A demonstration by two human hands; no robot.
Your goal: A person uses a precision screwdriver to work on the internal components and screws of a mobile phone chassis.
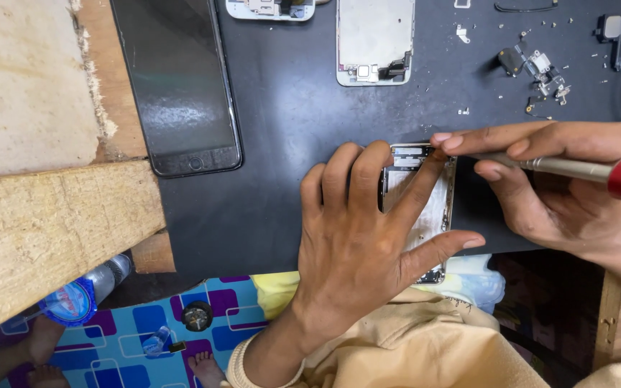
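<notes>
My left hand (pixel 364 223) lies flat over an opened phone body (pixel 436 205) on the black work mat (pixel 289 122), fingers spread, index finger reaching to the phone's top edge. My right hand (pixel 548 183) comes in from the right and grips a slim screwdriver (pixel 576 169) with a silver shaft and red end. Its tip points at the top corner of the phone, next to my left index fingertip. Much of the phone is hidden under my left hand.
A black phone screen (pixel 181 86) lies at the mat's left. A metal back plate (pixel 374 39) and another phone part (pixel 271 8) sit at the top. Small connectors and screws (pixel 537 72) are scattered top right. Wooden boards (pixel 44 215) lie left. Bottles (pixel 84 294) stand on the patterned floor below.
</notes>
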